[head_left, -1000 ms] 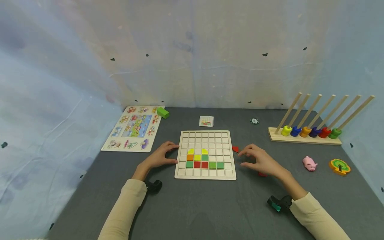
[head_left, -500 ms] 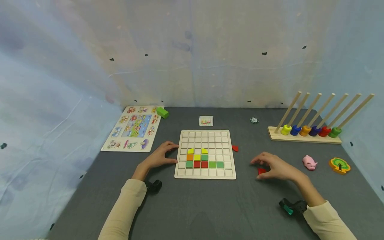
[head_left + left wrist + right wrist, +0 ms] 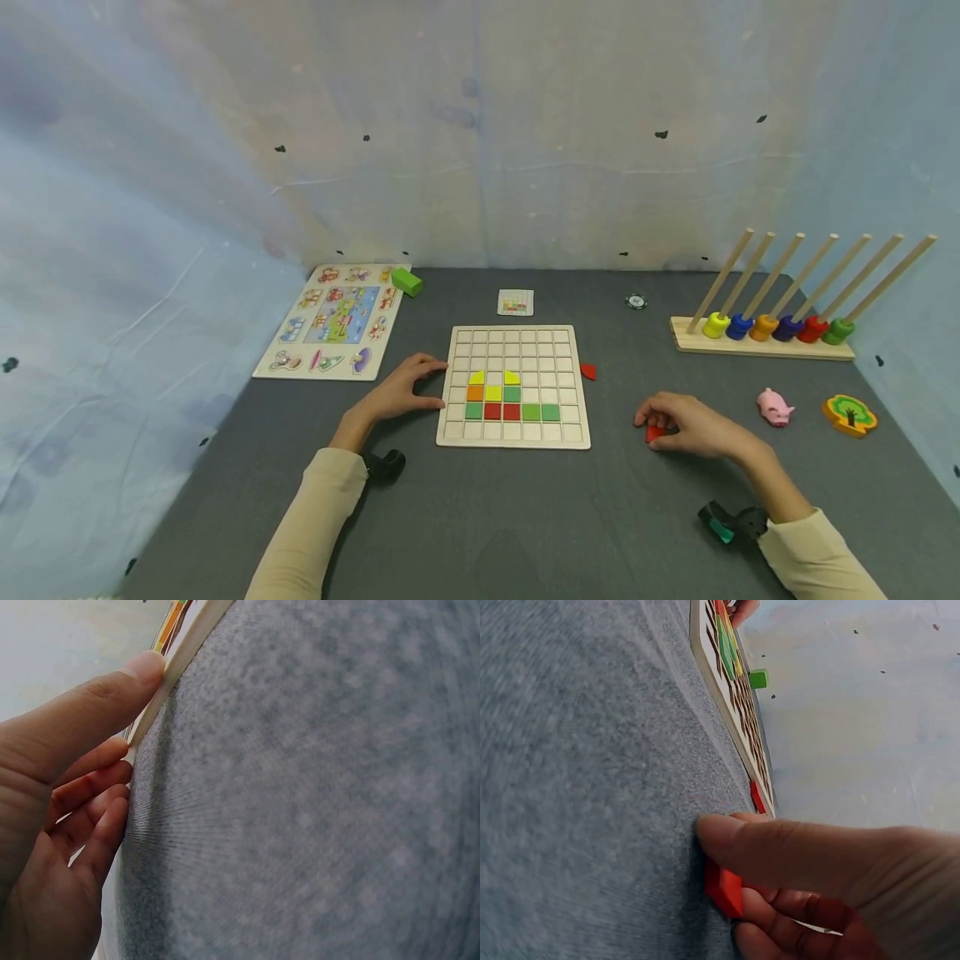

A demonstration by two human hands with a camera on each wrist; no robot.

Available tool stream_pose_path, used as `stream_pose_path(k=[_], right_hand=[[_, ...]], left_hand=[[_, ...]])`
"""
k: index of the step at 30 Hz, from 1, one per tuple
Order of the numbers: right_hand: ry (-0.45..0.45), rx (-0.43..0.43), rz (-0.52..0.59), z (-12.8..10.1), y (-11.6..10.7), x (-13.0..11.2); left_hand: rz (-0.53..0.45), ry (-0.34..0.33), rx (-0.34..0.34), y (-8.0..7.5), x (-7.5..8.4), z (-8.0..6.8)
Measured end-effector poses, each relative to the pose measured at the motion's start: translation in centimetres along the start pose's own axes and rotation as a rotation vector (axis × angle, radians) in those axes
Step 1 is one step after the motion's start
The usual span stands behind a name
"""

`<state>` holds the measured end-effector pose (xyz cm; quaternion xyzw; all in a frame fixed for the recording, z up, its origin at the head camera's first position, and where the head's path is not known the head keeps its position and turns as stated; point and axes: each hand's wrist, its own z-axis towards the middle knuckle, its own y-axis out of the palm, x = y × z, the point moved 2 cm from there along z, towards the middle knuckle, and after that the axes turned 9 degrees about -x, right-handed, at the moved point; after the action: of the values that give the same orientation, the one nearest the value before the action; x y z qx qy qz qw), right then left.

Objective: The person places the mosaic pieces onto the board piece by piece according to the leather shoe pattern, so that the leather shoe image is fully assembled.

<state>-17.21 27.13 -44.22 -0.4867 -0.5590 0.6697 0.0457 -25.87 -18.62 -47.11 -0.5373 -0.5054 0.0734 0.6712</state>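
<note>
My right hand pinches a small red block between thumb and fingers, low over the dark cloth to the right of the board. Most of this block is covered by the fingers in the head view. The wooden grid board lies flat in the middle, with green, red, yellow and orange pieces set in its cells. At its left edge rests my left hand, thumb and fingertips touching the rim and the fingers loosely extended. Another red piece lies just off the board's right edge.
A small pattern card and a poker chip lie behind the board. Far left is a picture puzzle with a green block at its corner. To the right are a peg stand, a pink pig and a tree piece.
My right hand has moved right and toward me, away from the board's edge, and its fingers have closed on the red block. The left hand has stayed at the board.
</note>
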Motion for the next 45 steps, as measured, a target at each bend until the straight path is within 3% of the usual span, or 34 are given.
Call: stream_pose_path(k=[9, 18, 32, 45], right_hand=[[-0.006, 0.029, -0.020, 1.5, 0.3, -0.4], [-0.069, 0.081, -0.005, 5.6, 0.6, -1.6], [-0.296, 0.161, 0.042, 12.2, 2.2, -3.0], [-0.292, 0.202, 0.061, 15.0, 3.6, -3.3]], left_hand=[[0.005, 0.000, 0.000, -0.1, 0.2, 0.0], [0.003, 0.003, -0.004, -0.1, 0.0, 0.1], [0.009, 0.004, -0.003, 0.0, 0.1, 0.1], [0.011, 0.003, 0.005, 0.0, 0.3, 0.0]])
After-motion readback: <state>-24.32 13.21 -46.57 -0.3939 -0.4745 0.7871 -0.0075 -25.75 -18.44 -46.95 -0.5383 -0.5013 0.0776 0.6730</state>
